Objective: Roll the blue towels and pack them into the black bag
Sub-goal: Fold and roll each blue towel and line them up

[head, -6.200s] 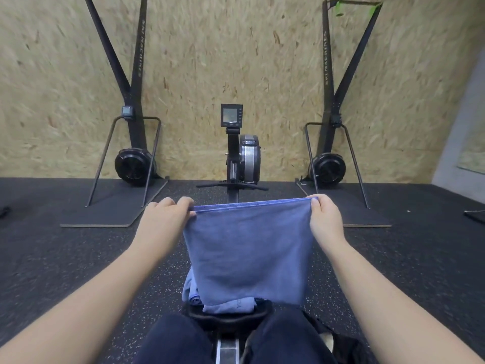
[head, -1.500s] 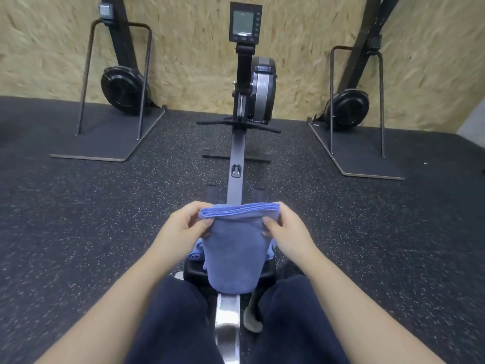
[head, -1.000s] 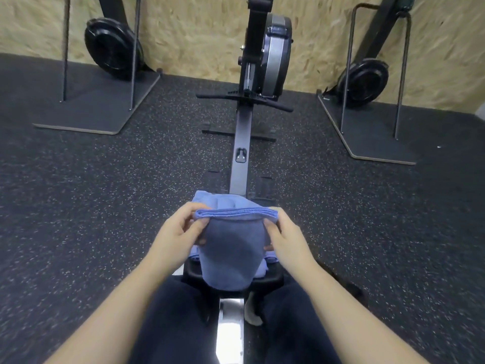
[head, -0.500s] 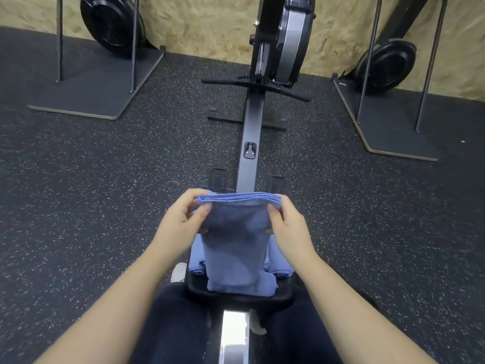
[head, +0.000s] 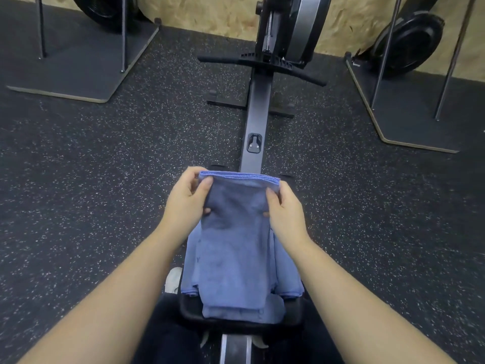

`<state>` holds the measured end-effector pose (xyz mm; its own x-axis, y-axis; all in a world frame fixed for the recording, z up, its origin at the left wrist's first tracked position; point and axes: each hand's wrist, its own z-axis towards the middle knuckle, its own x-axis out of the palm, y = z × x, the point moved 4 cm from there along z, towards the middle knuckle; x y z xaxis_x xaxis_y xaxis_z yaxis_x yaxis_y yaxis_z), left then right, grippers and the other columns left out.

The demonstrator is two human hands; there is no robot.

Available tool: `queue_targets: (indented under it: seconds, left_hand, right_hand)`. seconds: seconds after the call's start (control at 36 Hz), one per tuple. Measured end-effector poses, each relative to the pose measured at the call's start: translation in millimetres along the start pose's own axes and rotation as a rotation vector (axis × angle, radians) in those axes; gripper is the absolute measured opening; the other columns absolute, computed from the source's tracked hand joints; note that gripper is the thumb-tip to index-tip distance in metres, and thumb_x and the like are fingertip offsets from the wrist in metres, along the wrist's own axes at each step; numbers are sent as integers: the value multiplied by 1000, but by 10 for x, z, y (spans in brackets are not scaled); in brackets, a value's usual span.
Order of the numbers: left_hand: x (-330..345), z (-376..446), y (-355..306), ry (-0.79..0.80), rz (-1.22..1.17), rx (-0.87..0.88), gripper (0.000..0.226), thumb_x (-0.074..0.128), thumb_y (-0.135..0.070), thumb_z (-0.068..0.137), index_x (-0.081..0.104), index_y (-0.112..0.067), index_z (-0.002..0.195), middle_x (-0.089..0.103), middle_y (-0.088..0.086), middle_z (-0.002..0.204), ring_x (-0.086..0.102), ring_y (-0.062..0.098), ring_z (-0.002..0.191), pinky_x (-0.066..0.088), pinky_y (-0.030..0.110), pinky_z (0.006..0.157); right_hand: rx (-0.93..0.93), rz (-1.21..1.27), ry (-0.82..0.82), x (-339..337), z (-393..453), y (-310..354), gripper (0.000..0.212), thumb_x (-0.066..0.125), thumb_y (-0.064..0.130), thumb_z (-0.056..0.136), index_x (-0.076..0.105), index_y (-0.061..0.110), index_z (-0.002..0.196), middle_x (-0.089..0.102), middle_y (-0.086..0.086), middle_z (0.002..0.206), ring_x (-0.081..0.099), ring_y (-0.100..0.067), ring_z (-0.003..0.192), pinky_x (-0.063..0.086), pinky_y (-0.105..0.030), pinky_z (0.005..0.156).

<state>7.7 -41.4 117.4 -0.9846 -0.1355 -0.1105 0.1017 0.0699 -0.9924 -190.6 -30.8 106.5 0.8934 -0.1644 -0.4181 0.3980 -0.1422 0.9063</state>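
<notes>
A folded blue towel (head: 235,243) hangs as a narrow strip in front of me, its lower end lying on the black rowing seat (head: 189,311). My left hand (head: 187,199) pinches its upper left corner, thumb on the front. My right hand (head: 284,208) pinches the upper right corner. More blue towels (head: 287,274) lie bunched on the seat beneath it. The black bag is not in view.
The rowing machine's rail (head: 256,119) runs forward to its flywheel (head: 294,24) by the chipboard wall. Two ski machines stand on flat bases, one at left (head: 78,74) and one at right (head: 409,122). Speckled black rubber floor lies on both sides. My dark-trousered legs straddle the rail.
The towel went from a wide spread between my hands to a narrow folded strip. Over the last second its lower end has come down onto the seat, and my view has tilted downward.
</notes>
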Motion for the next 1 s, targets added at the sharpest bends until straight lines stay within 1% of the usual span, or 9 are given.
queue_targets:
  seconds: [0.14, 0.33, 0.44, 0.5, 0.61, 0.69, 0.81, 0.89, 1.0]
  left_hand:
    - [107, 262, 287, -25, 48, -76, 8, 51, -20, 98, 56, -26, 101, 50, 10, 91, 50, 13, 80, 59, 34, 67]
    - [115, 440, 629, -151, 97, -88, 16, 49, -18, 99, 61, -25, 107, 64, -3, 98, 59, 14, 84, 55, 45, 85]
    - [88, 378, 628, -167, 151, -45, 29, 45, -14, 99, 59, -40, 94, 62, -21, 97, 57, -12, 83, 47, 22, 80]
    - [97, 281, 605, -128, 181, -23, 31, 45, -14, 99, 57, -42, 95, 59, -24, 99, 56, -10, 89, 42, 12, 77]
    - [68, -10, 730, -55, 289, 34, 24, 49, -14, 99, 62, -25, 116, 58, -13, 111, 54, -1, 102, 36, 1, 84]
    - [64, -344, 883, 16, 349, 134, 24, 54, -12, 96, 60, -28, 113, 58, -15, 113, 48, -16, 105, 29, -2, 91]
    - [84, -794, 1210, 208, 484, 136, 42, 47, -47, 90, 56, -31, 128, 48, -11, 138, 34, 4, 137, 16, 2, 106]
    - [101, -1070, 1364, 321, 613, 200, 72, 29, -72, 88, 44, -25, 140, 33, -12, 147, 21, 17, 144, 13, 17, 114]
    - [175, -1225, 1416, 457, 751, 189, 90, 11, -88, 73, 11, -32, 144, 2, -20, 152, -7, 3, 144, 6, 31, 115]
  right_hand:
    - [82, -17, 6, 179, 274, -299, 17, 44, 24, 98, 51, 11, 92, 48, 6, 70, 41, -12, 70, 51, -57, 81]
    - [131, -64, 27, 357, 523, -547, 10, 45, 19, 99, 53, 18, 94, 51, 11, 73, 48, -11, 72, 51, -51, 84]
    - [129, -94, 47, 403, 575, -570, 19, 44, 20, 100, 56, 13, 114, 56, 10, 93, 53, -14, 92, 44, -27, 85]
    - [117, -117, 53, 398, 559, -560, 27, 44, 18, 100, 52, 11, 125, 55, 7, 108, 51, -10, 103, 32, -14, 80]
    - [72, -168, 129, 405, 379, -600, 37, 47, 19, 99, 45, 12, 136, 51, 2, 137, 46, -11, 126, 29, -15, 99]
    - [-54, -291, 214, 410, 83, -651, 39, 49, 18, 98, 46, 12, 136, 49, 3, 139, 43, -13, 129, 26, -12, 98]
    - [-234, -485, 381, 457, -418, -846, 40, 49, 21, 98, 48, 10, 136, 43, -2, 147, 31, -18, 141, 23, -29, 115]
    - [-424, -653, 427, 450, -781, -974, 47, 39, 35, 92, 54, 14, 131, 48, -3, 144, 38, -21, 137, 31, -37, 111]
    - [-577, -867, 409, 397, -1093, -1082, 50, 40, 42, 85, 59, 19, 125, 54, 2, 138, 49, -18, 129, 41, -40, 101]
